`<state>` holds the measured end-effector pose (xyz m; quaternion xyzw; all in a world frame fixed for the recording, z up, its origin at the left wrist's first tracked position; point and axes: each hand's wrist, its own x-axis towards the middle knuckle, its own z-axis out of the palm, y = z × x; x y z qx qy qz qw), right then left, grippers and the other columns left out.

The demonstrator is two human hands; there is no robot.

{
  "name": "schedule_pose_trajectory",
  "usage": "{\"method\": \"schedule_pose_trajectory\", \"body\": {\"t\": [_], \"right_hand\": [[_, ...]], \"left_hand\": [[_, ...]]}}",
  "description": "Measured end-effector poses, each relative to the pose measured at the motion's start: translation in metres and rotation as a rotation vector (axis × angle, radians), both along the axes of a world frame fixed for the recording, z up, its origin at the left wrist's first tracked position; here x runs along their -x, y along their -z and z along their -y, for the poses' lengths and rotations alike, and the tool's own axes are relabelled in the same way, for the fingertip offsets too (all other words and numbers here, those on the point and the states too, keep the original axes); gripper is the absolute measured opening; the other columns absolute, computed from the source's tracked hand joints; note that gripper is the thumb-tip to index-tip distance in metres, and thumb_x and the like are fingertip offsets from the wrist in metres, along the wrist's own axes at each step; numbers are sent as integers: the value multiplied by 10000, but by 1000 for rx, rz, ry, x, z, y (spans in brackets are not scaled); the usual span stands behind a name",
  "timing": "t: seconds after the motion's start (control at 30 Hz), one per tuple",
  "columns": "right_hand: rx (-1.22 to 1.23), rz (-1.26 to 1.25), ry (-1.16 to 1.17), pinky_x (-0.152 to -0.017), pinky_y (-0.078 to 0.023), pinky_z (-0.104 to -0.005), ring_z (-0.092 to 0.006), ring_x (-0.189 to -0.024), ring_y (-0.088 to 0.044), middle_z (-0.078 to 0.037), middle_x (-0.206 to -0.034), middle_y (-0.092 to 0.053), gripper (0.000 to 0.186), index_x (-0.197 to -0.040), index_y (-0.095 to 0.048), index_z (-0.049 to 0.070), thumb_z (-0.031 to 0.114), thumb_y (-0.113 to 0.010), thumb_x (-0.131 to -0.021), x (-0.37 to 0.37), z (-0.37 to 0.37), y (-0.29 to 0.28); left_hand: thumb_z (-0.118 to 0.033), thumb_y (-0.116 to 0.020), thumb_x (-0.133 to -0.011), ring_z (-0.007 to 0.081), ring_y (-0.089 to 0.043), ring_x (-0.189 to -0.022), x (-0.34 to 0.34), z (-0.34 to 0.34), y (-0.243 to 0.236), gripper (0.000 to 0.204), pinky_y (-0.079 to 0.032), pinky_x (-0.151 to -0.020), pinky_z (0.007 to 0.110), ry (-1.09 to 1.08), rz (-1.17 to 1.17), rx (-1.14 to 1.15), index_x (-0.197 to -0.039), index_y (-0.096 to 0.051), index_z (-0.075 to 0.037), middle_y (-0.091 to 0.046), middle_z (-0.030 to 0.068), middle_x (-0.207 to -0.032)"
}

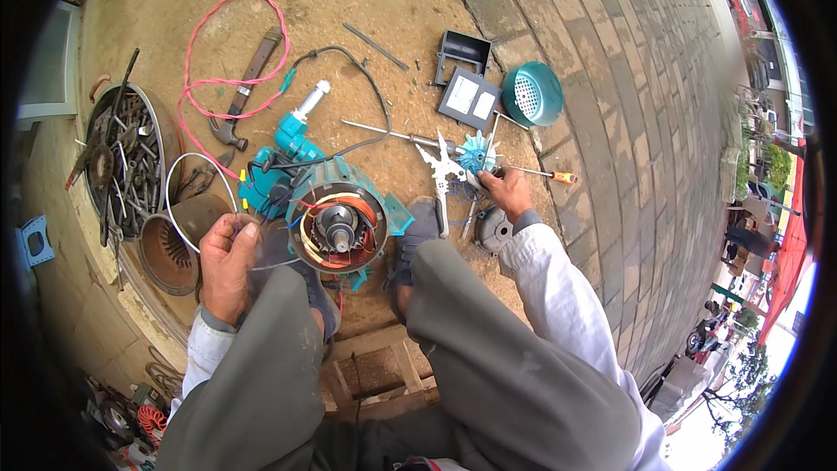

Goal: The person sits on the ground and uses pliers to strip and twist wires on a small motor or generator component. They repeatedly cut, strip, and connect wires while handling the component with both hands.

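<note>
An electric motor (pixel 340 231) stands between my feet, its turquoise casing open, with copper windings and a central shaft showing. My left hand (pixel 228 266) is pinched closed beside it, on a thin white wire (pixel 168 183) that loops away from the fingers. Yellow-sleeved lead ends (pixel 244 204) show just above that hand. To the right, my right hand (pixel 510 194) reaches down with its fingers closed among loose tools; what they grip is hidden. Near its fingertips lie a pale blue fan (pixel 476 153), white-handled pliers (pixel 443 176), an orange-handled screwdriver (pixel 563 177) and a grey end cover (pixel 494 228).
A basin of metal scraps (pixel 131 157) and a rusty pot (pixel 170 253) stand at the left. Beyond the motor lie a claw hammer (pixel 253 78) and a pink cord (pixel 189 70). Farther right are a black box (pixel 464 54) and a green fan cover (pixel 545 92).
</note>
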<state>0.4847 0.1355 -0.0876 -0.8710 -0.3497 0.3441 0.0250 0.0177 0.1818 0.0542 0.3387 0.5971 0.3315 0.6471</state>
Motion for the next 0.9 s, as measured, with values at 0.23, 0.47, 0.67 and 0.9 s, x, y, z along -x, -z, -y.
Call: {"method": "schedule_pose_trajectory", "body": {"t": [0.23, 0.47, 0.67, 0.9], "right_hand": [[-277, -508, 321, -587, -462, -300, -146, -635, -592, -64, -766, -671, 167, -885, -685, -41, 113, -696, -824, 8, 4, -46], [-820, -430, 153, -663, -464, -223, -73, -734, -557, -9, -834, -626, 150, -987, -638, -39, 104, -644, -938, 9, -3, -185], [-1084, -747, 208, -656, -506, -264, -107, -729, -588, -23, -846, -609, 168, -1045, -596, -27, 114, -612, -955, 26, -10, -334], [-1196, -1167, 133, -660, -545, -274, -148, -737, -646, -62, -873, -648, 125, -1074, -573, -9, 68, -542, -981, 82, 10, -478]], "left_hand": [[-172, -583, -981, 0, -406, -603, 1, 0, 3, 169, -302, -528, 171, 47, -39, 43, -1018, -645, -20, -570, -44, -785], [-229, -527, -1017, 25, -467, -659, 1, 6, 33, 235, -364, -579, 192, 178, 5, 111, -1032, -653, -32, -584, -37, -793], [-226, -490, -1024, 87, -567, -766, 17, 15, 64, 274, -474, -706, 243, 311, 34, 159, -1091, -654, -16, -630, 6, -881], [-216, -702, -899, 319, -509, -1300, 61, -17, -88, 709, -397, -1104, 422, 579, -399, -276, -1429, -366, 113, -516, 257, -1375]]}}
